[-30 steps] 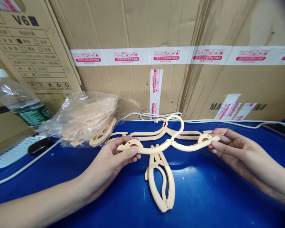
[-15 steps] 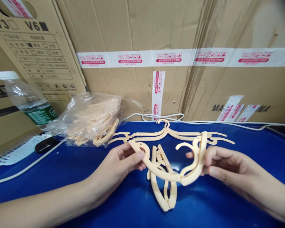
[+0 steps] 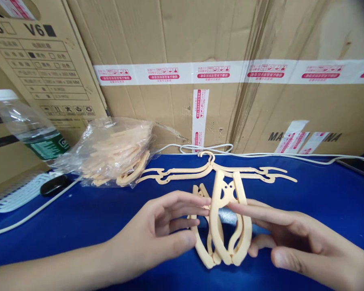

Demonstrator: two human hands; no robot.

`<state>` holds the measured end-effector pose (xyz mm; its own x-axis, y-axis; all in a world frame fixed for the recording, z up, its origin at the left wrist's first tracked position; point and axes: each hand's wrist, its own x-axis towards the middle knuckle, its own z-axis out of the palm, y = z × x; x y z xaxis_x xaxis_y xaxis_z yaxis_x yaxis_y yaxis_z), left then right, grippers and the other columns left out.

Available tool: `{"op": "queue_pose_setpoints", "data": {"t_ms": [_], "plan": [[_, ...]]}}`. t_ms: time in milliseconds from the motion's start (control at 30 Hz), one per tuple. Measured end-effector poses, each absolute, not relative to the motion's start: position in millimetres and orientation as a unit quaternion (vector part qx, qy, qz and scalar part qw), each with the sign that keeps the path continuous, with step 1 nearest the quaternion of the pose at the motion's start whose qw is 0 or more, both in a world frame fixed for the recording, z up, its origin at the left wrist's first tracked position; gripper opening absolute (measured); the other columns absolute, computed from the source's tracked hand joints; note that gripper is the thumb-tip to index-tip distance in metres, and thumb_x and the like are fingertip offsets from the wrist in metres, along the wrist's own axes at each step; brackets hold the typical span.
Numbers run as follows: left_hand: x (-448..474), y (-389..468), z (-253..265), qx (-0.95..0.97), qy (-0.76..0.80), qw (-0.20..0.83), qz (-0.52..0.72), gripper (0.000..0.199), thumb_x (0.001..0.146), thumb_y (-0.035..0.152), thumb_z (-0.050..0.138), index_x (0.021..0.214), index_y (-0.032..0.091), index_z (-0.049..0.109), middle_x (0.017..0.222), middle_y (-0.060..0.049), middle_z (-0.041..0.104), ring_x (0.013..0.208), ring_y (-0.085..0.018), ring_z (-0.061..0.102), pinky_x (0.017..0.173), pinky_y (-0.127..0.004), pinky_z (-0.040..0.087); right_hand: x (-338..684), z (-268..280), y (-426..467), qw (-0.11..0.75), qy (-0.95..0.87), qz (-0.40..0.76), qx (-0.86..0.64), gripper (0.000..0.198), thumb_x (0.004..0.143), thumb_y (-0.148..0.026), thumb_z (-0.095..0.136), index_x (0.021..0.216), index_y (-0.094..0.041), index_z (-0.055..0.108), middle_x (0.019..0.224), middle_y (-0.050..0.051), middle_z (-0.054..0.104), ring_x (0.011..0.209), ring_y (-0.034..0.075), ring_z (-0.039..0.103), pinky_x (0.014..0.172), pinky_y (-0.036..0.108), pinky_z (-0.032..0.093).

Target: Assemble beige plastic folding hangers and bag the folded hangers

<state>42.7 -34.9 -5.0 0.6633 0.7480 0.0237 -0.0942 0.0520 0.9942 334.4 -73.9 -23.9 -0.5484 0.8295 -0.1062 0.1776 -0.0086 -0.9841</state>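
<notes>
A cream folding clothes hanger [image 3: 245, 234], its two arms folded up side by side, stands between my hands over the blue table [image 3: 139, 262]. My left hand [image 3: 166, 226] is open, with its fingertips at the hanger's left arm. On the other side my right hand [image 3: 291, 230] is also open; its outstretched index finger touches the hanger and the thumb is apart. Partly hidden behind lies another folded hanger [image 3: 202, 252]. Farther back, unfolded hangers [image 3: 188, 176] lie spread out one against the other, hooks at the back.
At the left, a clear plastic bag [image 3: 115, 149] holds several hanger pieces. Beside it are a water bottle [image 3: 33, 125], a small black object [image 3: 53, 184] and a white slatted item [image 3: 21, 194]. A white cable [image 3: 291, 154] runs before the cardboard boxes [image 3: 170, 36].
The half-open hanger has been folded up, its arms brought together. My fingers have let go of their grip and spread. The view has shifted slightly.
</notes>
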Motion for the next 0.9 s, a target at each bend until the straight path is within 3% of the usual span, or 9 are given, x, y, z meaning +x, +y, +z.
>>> {"op": "queue_pose_setpoints", "data": {"t_ms": [167, 400, 567, 733, 900], "plan": [[40, -42, -2, 0.664, 0.253, 0.652, 0.266, 0.046, 0.081, 0.015, 0.068, 0.124, 0.031, 0.061, 0.155, -0.003, 0.03, 0.14, -0.03, 0.033, 0.113, -0.045, 0.033, 331, -23, -77, 0.282, -0.645, 0.61, -0.364, 0.057, 0.089, -0.034, 0.06, 0.142, -0.039, 0.04, 0.156, 0.004, 0.028, 0.129, 0.031, 0.048, 0.1, 0.049, 0.046], [44, -43, -2, 0.614, 0.25, 0.697, 0.274, 0.052, 0.083, 0.019, 0.068, 0.131, 0.034, 0.056, 0.144, -0.005, 0.048, 0.131, -0.028, 0.047, 0.107, -0.046, 0.042, 332, -24, -85, 0.282, -0.678, 0.563, -0.379, 0.061, 0.089, -0.03, 0.06, 0.144, -0.042, 0.035, 0.158, 0.002, 0.022, 0.138, 0.031, 0.035, 0.105, 0.047, 0.04], [42, -43, -3, 0.632, 0.244, 0.685, 0.268, 0.057, 0.081, 0.017, 0.069, 0.133, 0.034, 0.054, 0.147, -0.006, 0.045, 0.131, -0.03, 0.046, 0.105, -0.047, 0.043, 326, -4, -84, 0.239, -0.713, 0.527, -0.395, 0.063, 0.086, -0.032, 0.064, 0.144, -0.037, 0.038, 0.148, 0.006, 0.043, 0.132, 0.031, 0.045, 0.103, 0.049, 0.042], [34, -49, 0, 0.695, 0.271, 0.614, 0.26, 0.057, 0.075, 0.012, 0.072, 0.124, 0.038, 0.062, 0.143, -0.006, 0.05, 0.132, -0.032, 0.046, 0.102, -0.049, 0.044, 327, 4, -85, 0.205, -0.742, 0.489, -0.41, 0.061, 0.082, -0.036, 0.068, 0.139, -0.037, 0.047, 0.14, 0.005, 0.053, 0.13, 0.032, 0.046, 0.099, 0.046, 0.047], [34, -48, -3, 0.769, 0.306, 0.493, 0.267, 0.043, 0.079, 0.019, 0.069, 0.118, 0.036, 0.067, 0.14, -0.006, 0.054, 0.119, -0.03, 0.059, 0.089, -0.041, 0.056, 335, -9, -86, 0.229, -0.741, 0.483, -0.406, 0.067, 0.082, -0.037, 0.068, 0.143, -0.038, 0.039, 0.15, 0.005, 0.04, 0.134, 0.032, 0.041, 0.101, 0.048, 0.045]]}}
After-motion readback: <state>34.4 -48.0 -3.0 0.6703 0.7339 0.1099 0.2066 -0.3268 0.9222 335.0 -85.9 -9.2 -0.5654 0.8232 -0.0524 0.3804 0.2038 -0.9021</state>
